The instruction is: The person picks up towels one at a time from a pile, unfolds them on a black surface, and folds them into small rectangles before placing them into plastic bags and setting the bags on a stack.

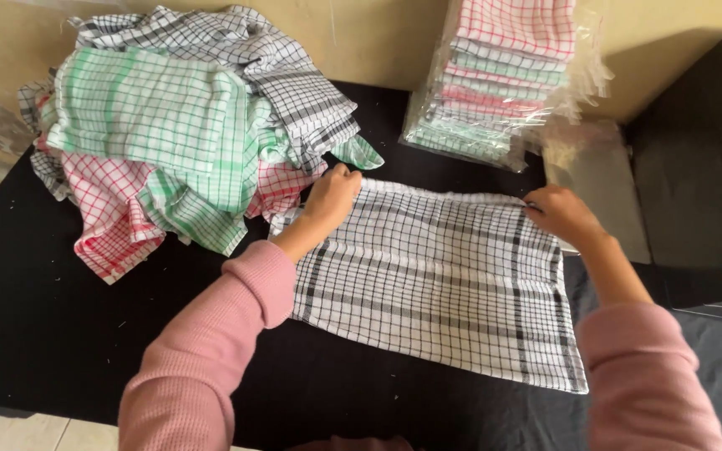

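- Black-and-white checked cloth [436,280] lies spread flat on a black tabletop [60,317], near the middle of the scene, its long edges running left to right.
- Left hand [327,200] rests on the cloth's far left corner, its grip closed on the edge of the fabric.
- Right hand [563,215] is at the cloth's far right corner, its grip pinching the edge there.
- Both arms wear pink ribbed sleeves [211,351] and reach in from the near side.
- To the far left sits a loose pile of checked cloths [177,125] in green, red and black on white; its edge lies just beside the left hand.
- At the far side, right of centre, a stack of folded cloths in clear plastic wrap [499,75] leans against a pale wall.
- A flat clear plastic bag [595,179] lies just beyond the right hand.
- A dark box [704,159] stands at the far right.
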